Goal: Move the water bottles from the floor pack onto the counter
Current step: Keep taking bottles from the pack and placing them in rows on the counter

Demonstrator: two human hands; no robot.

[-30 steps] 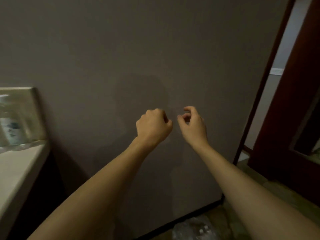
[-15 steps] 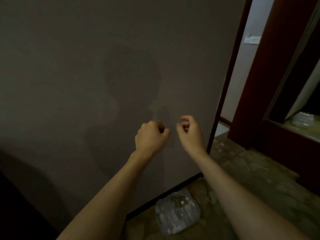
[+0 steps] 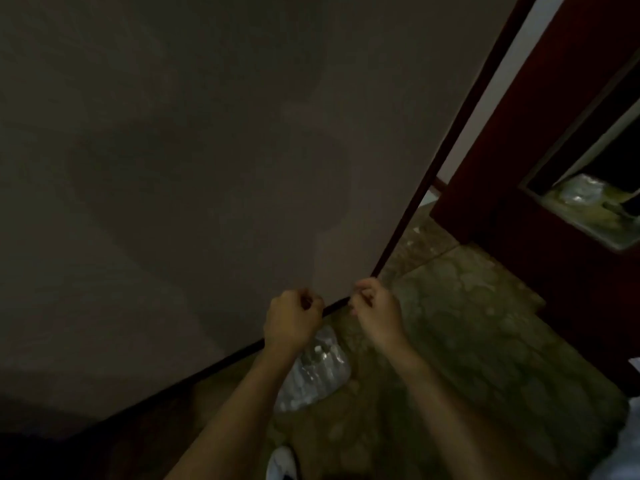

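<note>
Dim wall point(image 3: 173, 168) is looming ahead; you are hovering your left hand point(image 3: 292, 320) and right hand point(image 3: 379, 315), both grips curled empty, above the floor pack point(image 3: 317, 374), readying to reach.

Dim, murky indoor light, soft broad shadows across the grey wall point(image 3: 173, 168), brighter strip past the door frame point(image 3: 460, 133), motion blur throughout, wide-angle bending at edges
</note>
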